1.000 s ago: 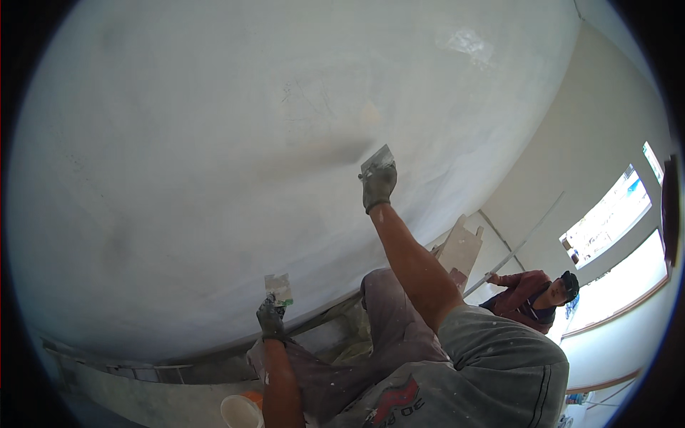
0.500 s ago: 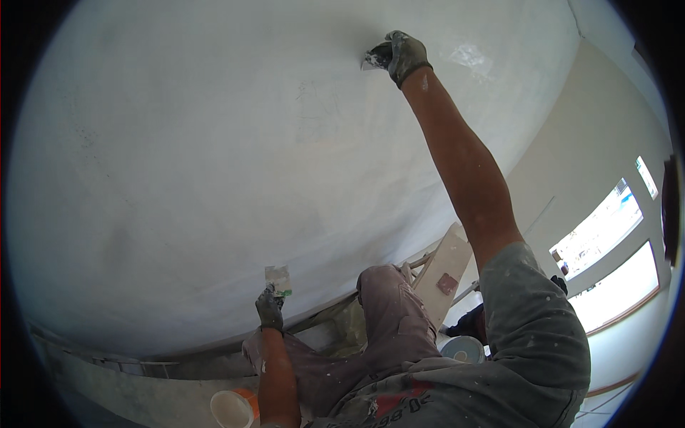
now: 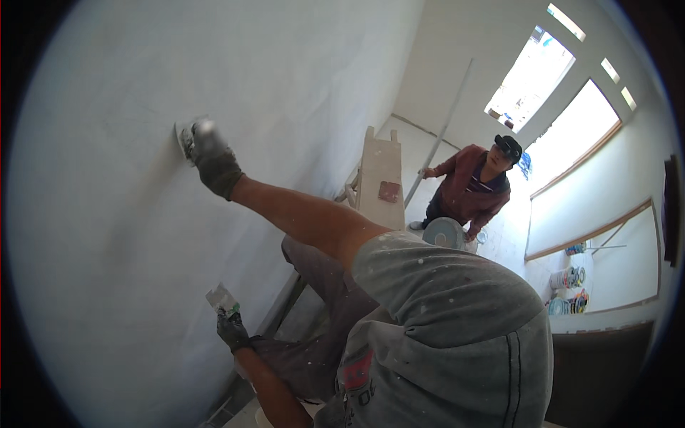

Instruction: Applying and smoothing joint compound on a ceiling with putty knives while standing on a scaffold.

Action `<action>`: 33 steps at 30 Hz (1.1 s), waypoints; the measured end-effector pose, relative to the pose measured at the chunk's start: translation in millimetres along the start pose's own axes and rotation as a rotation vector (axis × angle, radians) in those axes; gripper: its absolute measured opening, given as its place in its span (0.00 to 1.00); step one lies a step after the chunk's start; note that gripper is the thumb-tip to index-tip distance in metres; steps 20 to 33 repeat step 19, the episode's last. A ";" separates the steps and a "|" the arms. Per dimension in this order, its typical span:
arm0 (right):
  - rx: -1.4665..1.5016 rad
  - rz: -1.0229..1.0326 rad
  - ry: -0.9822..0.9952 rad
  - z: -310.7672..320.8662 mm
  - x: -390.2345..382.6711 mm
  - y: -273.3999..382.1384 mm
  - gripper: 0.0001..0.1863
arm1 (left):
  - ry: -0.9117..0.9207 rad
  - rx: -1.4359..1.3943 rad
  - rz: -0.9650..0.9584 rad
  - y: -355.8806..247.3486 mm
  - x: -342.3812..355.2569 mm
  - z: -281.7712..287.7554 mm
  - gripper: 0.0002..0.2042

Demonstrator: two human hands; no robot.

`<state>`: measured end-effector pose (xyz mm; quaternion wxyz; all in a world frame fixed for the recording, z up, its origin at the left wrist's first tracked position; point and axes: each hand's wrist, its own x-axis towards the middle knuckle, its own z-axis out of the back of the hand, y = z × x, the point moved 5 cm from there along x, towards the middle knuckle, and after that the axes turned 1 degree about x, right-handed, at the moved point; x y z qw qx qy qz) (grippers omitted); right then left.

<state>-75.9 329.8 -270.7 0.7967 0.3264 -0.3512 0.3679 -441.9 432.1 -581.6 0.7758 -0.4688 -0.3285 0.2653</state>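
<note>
My right hand (image 3: 217, 165), in a dark, smeared glove, is closed round a scraper (image 3: 183, 140) whose blade meets the white wall (image 3: 107, 228); the fingers are blurred and partly hide the handle. Lower down, my left hand (image 3: 232, 332), also gloved, grips a putty knife (image 3: 222, 299). Its wide blade points up, has pale paste on it and shows a bit of green near the handle. This blade is close in front of the wall; whether it touches, I cannot tell.
A plank stand (image 3: 374, 160) with a reddish patch runs beside the wall. Beyond it a person (image 3: 471, 189) holds a long pole (image 3: 444, 125) beside a large bucket (image 3: 444, 234). Several paint pails (image 3: 569, 278) are at the right, under bright windows (image 3: 531, 75).
My view has swung right, bringing the person and pails into sight. My right hand with the scraper now appears farther left and lower in the picture. Both hands keep their tools.
</note>
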 end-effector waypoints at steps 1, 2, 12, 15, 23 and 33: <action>0.033 -0.038 0.118 -5.3 -29.4 -2.0 0.30 | 0.002 0.216 -0.102 -8.2 -5.4 1.2 0.13; 0.182 -0.136 0.160 -4.7 -51.9 -7.9 0.29 | -0.005 0.428 -0.218 -18.5 -5.4 5.0 0.14; 1.718 -1.417 0.818 65.9 -280.6 14.3 0.10 | 0.088 -0.363 0.162 -77.9 -30.1 -26.1 0.16; 1.541 -1.209 0.835 73.5 -285.1 3.5 0.13 | 0.132 -0.497 0.138 -134.5 -31.4 -65.9 0.15; 1.466 -1.320 0.785 65.1 -290.2 0.8 0.13 | 0.126 0.482 -0.561 -183.1 -33.2 -73.3 0.18; 1.466 -1.320 0.785 65.1 -290.2 0.8 0.13 | 0.126 0.482 -0.561 -183.1 -33.2 -73.3 0.18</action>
